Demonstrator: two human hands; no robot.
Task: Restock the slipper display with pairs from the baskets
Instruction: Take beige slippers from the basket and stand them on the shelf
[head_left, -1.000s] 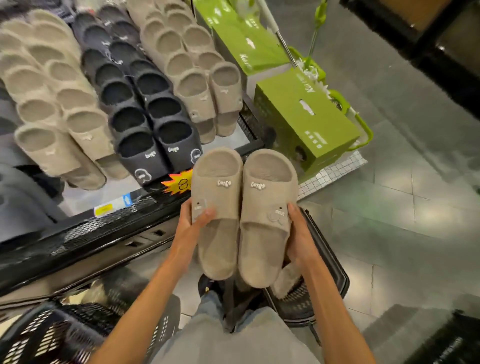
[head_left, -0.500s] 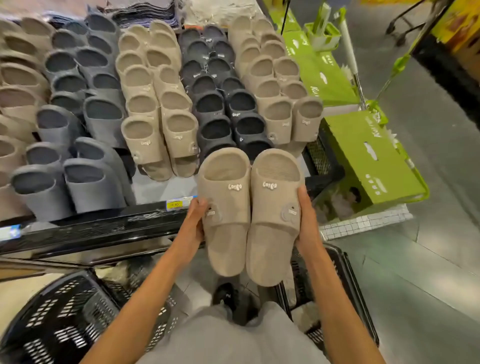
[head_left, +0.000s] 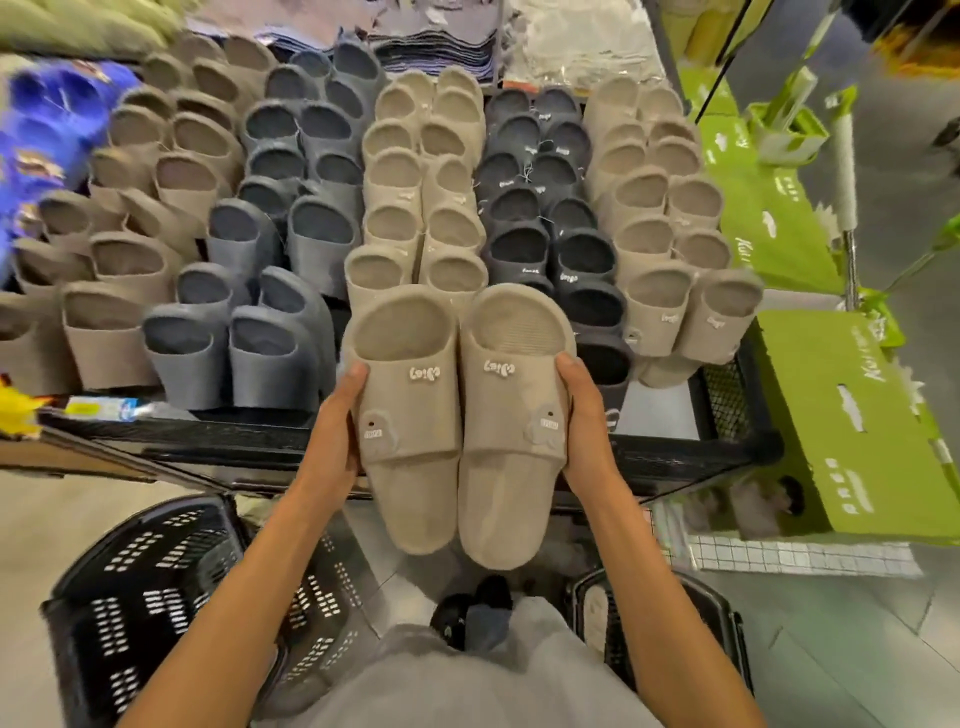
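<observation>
**Pair in hand, not yet shelved**

Head view: the left hand and right hand grip a beige pair by its outer sides. It is held over the near edge of the display, before the matching beige column. Placing remains; the right basket seems to hold more stock.

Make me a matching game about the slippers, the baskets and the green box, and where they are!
Things:
1. beige pair
2. left basket
3. green box
4. grey slippers

Places:
A. on the floor, low on the left
B. held between the left hand and the right hand
C. standing in rows on the display
D. to the right of the display

Pairs: 1-B, 2-A, 3-D, 4-C
</observation>
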